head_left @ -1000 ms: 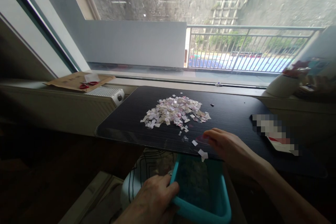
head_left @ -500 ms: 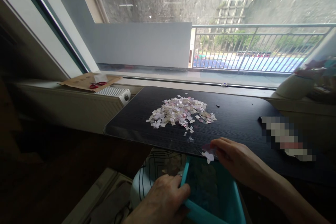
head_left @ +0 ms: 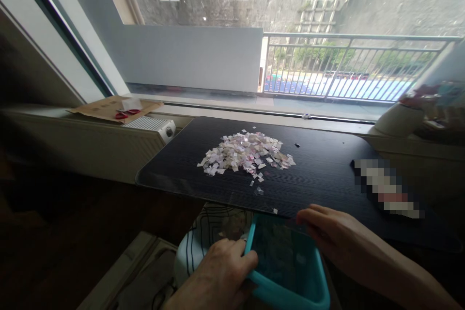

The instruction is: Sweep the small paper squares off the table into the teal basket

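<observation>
A loose heap of small pale paper scraps lies on the black tabletop, with a few strays in front of it. One scrap rests close to the table's front edge. Below that edge is a turquoise bin, its dim inside hard to make out. My left hand is closed on the bin's left rim. Over the bin's far right side, at the table edge, my right hand has its fingers pinched on a thin, purplish see-through piece, mostly hidden and dark.
Red-handled scissors lie on a brown paper envelope at the left, by a radiator. A blurred-out flat object lies on the table's right. The window sill borders the table's far side.
My right hand has come down from the table edge toward the bin. The cluster of scraps at its fingertips is gone from the edge. My left hand still grips the rim.
</observation>
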Demonstrator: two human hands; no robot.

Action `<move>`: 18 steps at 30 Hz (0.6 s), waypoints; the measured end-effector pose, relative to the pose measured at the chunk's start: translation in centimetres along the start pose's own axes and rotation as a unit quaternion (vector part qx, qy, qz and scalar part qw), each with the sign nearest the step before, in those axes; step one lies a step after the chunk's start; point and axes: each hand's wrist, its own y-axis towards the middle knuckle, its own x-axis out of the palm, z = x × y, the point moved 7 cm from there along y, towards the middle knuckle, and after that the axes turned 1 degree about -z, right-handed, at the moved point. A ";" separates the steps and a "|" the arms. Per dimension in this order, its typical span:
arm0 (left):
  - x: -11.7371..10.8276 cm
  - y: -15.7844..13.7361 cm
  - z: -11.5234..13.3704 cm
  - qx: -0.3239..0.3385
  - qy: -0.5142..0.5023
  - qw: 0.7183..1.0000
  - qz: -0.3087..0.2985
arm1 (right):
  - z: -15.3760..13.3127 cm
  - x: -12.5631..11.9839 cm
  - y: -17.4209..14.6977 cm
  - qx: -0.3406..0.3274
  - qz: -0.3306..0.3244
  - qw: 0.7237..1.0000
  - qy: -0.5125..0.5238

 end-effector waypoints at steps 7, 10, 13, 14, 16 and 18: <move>0.2 -0.2 -0.1 -0.002 -0.011 1.000 -0.018 | -1.4 0.5 0.8 -0.034 0.008 0.997 -0.068; 0.0 -0.2 -0.1 0.001 -0.011 1.000 -0.004 | -1.6 0.7 0.4 -0.042 0.001 0.997 -0.065; 0.2 -0.1 0.1 0.016 -0.012 1.000 -0.003 | -1.5 -0.3 1.9 -0.029 0.056 0.997 -0.048; 0.3 -0.1 0.1 0.018 -0.010 1.000 -0.005 | -1.4 -0.5 2.7 -0.021 0.073 0.996 -0.040; 0.7 0.1 -0.1 0.012 0.000 1.000 -0.019 | -1.3 -0.6 4.5 -0.010 0.083 0.996 -0.026; 1.2 0.3 -0.5 -0.002 0.014 0.999 -0.040 | -1.2 -0.4 5.8 -0.003 0.074 0.997 -0.025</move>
